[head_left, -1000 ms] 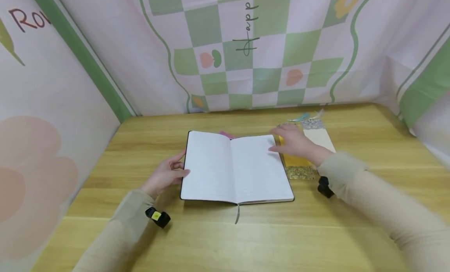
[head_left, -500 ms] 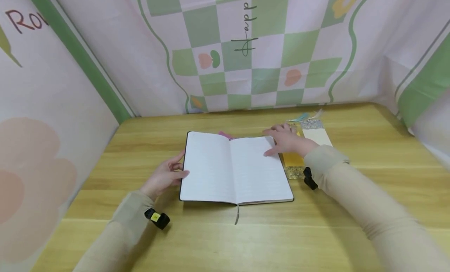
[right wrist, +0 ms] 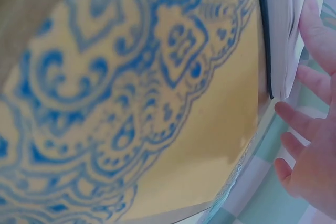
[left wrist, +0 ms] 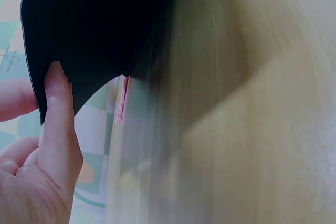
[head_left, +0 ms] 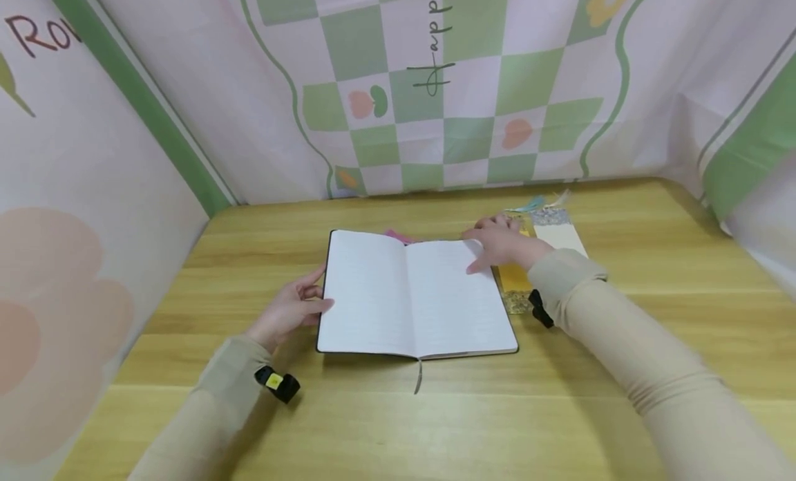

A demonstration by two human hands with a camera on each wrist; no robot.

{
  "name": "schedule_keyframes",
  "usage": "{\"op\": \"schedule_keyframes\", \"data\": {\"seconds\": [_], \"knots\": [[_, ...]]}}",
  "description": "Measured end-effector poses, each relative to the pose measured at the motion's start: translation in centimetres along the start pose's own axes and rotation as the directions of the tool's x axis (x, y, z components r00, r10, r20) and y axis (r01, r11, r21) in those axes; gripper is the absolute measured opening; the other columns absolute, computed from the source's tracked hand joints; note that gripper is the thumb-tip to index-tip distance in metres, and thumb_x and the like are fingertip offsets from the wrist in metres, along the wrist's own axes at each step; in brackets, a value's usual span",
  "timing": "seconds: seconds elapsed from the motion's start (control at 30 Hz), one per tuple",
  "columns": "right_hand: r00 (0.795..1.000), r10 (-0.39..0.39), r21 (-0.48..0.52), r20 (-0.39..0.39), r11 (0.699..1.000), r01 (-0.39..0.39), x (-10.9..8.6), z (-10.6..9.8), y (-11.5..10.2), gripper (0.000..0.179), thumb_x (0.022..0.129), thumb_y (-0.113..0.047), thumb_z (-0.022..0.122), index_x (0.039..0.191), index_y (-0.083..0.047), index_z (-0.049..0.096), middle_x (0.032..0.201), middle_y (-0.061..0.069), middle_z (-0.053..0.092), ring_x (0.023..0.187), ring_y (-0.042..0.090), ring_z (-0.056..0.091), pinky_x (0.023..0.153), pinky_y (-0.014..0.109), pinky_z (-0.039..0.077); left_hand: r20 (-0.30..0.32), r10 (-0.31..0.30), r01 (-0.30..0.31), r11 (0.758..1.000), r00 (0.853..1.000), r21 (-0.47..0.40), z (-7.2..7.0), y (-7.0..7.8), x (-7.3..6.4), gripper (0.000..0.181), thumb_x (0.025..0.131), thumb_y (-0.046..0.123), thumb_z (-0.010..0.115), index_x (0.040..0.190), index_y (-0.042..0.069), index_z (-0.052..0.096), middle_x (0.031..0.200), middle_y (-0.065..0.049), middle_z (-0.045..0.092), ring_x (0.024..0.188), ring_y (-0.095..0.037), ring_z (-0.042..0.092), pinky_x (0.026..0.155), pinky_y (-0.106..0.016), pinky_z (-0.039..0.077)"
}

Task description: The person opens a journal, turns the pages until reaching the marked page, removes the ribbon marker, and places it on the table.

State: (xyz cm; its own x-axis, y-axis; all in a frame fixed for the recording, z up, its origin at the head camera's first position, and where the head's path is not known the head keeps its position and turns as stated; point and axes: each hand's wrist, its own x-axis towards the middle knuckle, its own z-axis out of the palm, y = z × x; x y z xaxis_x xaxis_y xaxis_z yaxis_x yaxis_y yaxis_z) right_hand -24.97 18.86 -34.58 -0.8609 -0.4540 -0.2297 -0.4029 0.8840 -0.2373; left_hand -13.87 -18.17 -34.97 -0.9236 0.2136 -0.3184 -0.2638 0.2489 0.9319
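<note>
The notebook (head_left: 367, 294) is open at the middle of the bench (head_left: 373, 426), pages up, in front of the person. Its spine runs away from the person, the far end leaning slightly left; each page has its long axis along that line, while the opened spread extends left to right. A grey ribbon (head_left: 419, 377) hangs from the near end of the spine and points toward the person. The left hand (head_left: 287, 312) has a narrow grip on the left edge, thumb and fingers on opposite sides; the left wrist view shows the dark cover (left wrist: 84, 30) raised off the bench there. The right hand (head_left: 504, 244) is at the far right corner, its grip wide, thumb apart from the fingers and touching the page. Just beside the notebook on the right, partly hidden by that hand, is a yellow card (head_left: 516, 279) with a lace-like print, its long axis running near to far. A white card (head_left: 562, 239) is next to it; a blue tassel (head_left: 531, 204) and a white tassel (head_left: 561, 199) lie at the cards' far ends. A pink tassel (head_left: 396, 236) protrudes beyond the notebook's far edge.
</note>
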Motion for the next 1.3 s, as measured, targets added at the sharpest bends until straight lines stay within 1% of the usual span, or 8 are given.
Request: {"op": "schedule_keyframes", "data": {"seconds": [0.23, 0.47, 0.67, 0.83, 0.97, 1.1, 1.2, 1.3], "knots": [[0.999, -0.004, -0.013, -0.045, 1.000, 0.003, 0.0, 0.3, -0.5, 0.071, 0.078, -0.038, 0.076, 0.136, -0.009, 0.050, 0.141, 0.023, 0.040, 0.129, 0.047, 0.022, 0.100, 0.067, 0.014, -0.007, -0.011, 0.011, 1.000, 1.000, -0.004, 0.0, -0.3, -0.1, 0.075, 0.091, 0.002, 0.060, 0.152, 0.018, 0.019, 0.096, -0.001, 0.051, 0.077, -0.009, 0.052, 0.071, -0.025, 0.051], [0.979, -0.103, 0.006, -0.174, 0.994, 0.106, -0.9, 0.3, -0.9, 0.055, 0.079, -0.020, 0.076, 0.128, -0.004, 0.057, 0.133, 0.022, 0.050, 0.127, 0.045, 0.032, 0.104, 0.065, 0.017, -0.005, -0.012, 0.012, 1.000, 1.000, -0.006, 0.0, -0.3, -0.1, 0.075, 0.091, 0.002, 0.060, 0.152, 0.019, 0.019, 0.098, -0.002, 0.051, 0.078, -0.009, 0.052, 0.071, -0.025, 0.051], [0.977, -0.085, 0.266, -0.194, 0.954, 0.136, -2.0, -0.2, -1.1, 0.050, 0.087, 0.001, 0.060, 0.134, 0.008, 0.046, 0.129, 0.027, 0.052, 0.112, 0.040, 0.052, 0.093, 0.052, 0.044, -0.015, -0.014, 0.015, 1.000, 1.000, 0.014, 0.0, -0.1, -0.1, 0.074, 0.091, 0.003, 0.060, 0.152, 0.019, 0.019, 0.098, -0.002, 0.051, 0.079, -0.010, 0.052, 0.072, -0.026, 0.051], [0.988, 0.018, 0.511, -0.151, 0.858, 0.062, -2.5, -0.5, -1.4, 0.055, 0.092, -0.005, 0.057, 0.141, 0.007, 0.036, 0.131, 0.028, 0.047, 0.116, 0.040, 0.049, 0.095, 0.049, 0.044, -0.022, -0.022, 0.023, 0.999, 1.000, 0.024, 0.0, 0.1, 0.0, 0.074, 0.091, 0.004, 0.060, 0.151, 0.021, 0.021, 0.098, -0.003, 0.049, 0.079, -0.010, 0.050, 0.070, -0.025, 0.050], [0.997, 0.061, 0.754, -0.050, 0.657, -0.003, -2.8, -0.9, -2.1, 0.060, 0.099, -0.028, 0.049, 0.148, -0.002, 0.024, 0.130, 0.022, 0.048, 0.112, 0.032, 0.049, 0.083, 0.037, 0.048, -0.015, -0.018, 0.018, 1.000, 1.000, 0.020, -0.1, 0.1, 0.0, 0.074, 0.091, 0.004, 0.060, 0.151, 0.020, 0.020, 0.098, -0.003, 0.049, 0.078, -0.010, 0.050, 0.069, -0.025, 0.049], [1.000, -0.024, 0.876, 0.014, 0.483, -0.001, -3.4, -1.1, -3.1, 0.066, 0.102, -0.043, 0.030, 0.151, -0.003, 0.012, 0.139, 0.021, 0.039, 0.113, 0.023, 0.046, 0.073, 0.027, 0.043, -0.019, -0.019, 0.020, 1.000, 1.000, 0.022, -0.1, 0.1, 0.1, 0.074, 0.091, 0.003, 0.060, 0.151, 0.022, 0.021, 0.098, -0.003, 0.049, 0.079, -0.011, 0.051, 0.071, -0.025, 0.050], [0.993, -0.117, 0.890, 0.007, 0.454, 0.047, -3.5, -0.7, -4.1, 0.067, 0.102, -0.046, 0.021, 0.149, 0.001, 0.014, 0.140, 0.023, 0.034, 0.113, 0.018, 0.048, 0.079, 0.028, 0.047, -0.013, -0.014, 0.015, 1.000, 1.000, 0.027, -0.1, 0.2, 0.1, 0.074, 0.091, 0.003, 0.059, 0.151, 0.023, 0.020, 0.098, -0.003, 0.050, 0.079, -0.010, 0.052, 0.072, -0.026, 0.051], [0.983, -0.183, 0.854, -0.014, 0.509, 0.107, -3.4, -0.1, -5.3, 0.066, 0.103, -0.045, 0.020, 0.147, 0.003, 0.019, 0.134, 0.026, 0.039, 0.111, 0.023, 0.050, 0.090, 0.038, 0.048, -0.007, -0.008, 0.008, 1.000, 1.000, 0.021, -0.1, 0.2, 0.1, 0.074, 0.091, 0.003, 0.059, 0.151, 0.022, 0.020, 0.097, -0.002, 0.050, 0.079, -0.009, 0.052, 0.071, -0.025, 0.051]]}}
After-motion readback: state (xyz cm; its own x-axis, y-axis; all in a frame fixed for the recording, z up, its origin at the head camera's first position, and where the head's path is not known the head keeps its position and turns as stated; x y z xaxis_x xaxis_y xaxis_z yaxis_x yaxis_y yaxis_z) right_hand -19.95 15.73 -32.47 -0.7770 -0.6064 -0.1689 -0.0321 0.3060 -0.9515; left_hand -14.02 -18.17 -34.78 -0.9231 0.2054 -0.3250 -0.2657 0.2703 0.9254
